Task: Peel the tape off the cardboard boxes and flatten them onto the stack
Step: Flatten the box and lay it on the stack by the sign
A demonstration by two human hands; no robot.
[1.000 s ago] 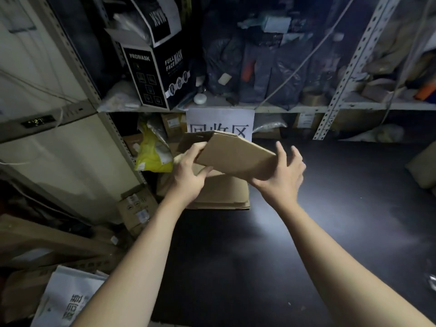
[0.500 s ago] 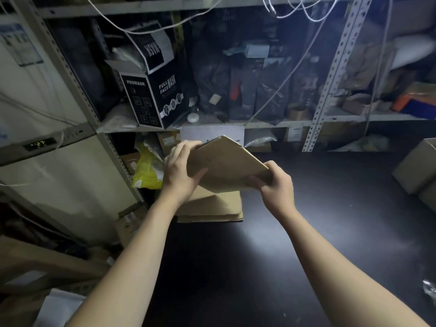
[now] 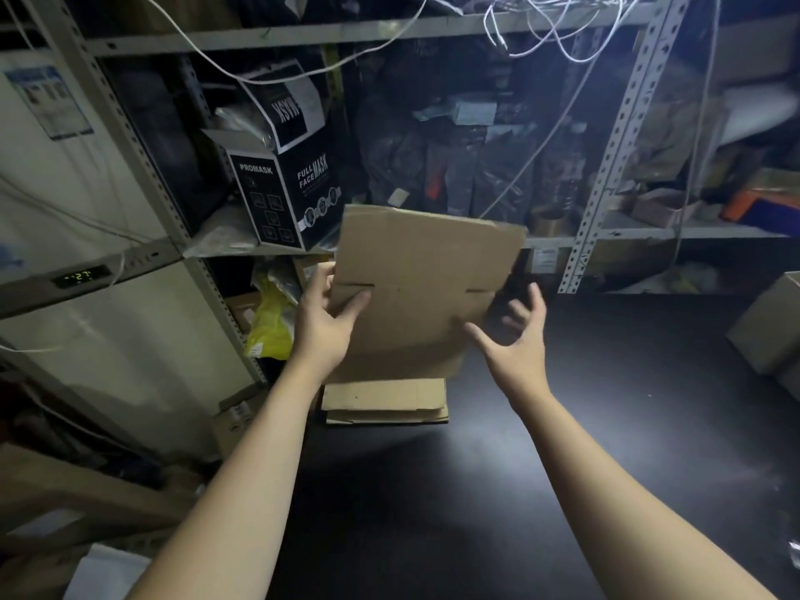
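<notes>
The left hand (image 3: pixel 329 318) grips the flattened cardboard box (image 3: pixel 424 288) above the stack (image 3: pixel 385 402); the right hand (image 3: pixel 515 344) is spread beside it.

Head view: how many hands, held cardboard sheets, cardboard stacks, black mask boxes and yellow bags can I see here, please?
hands: 2 (left hand, right hand)
held cardboard sheet: 1
cardboard stack: 1
black mask box: 1
yellow bag: 1
Total: 6
</notes>
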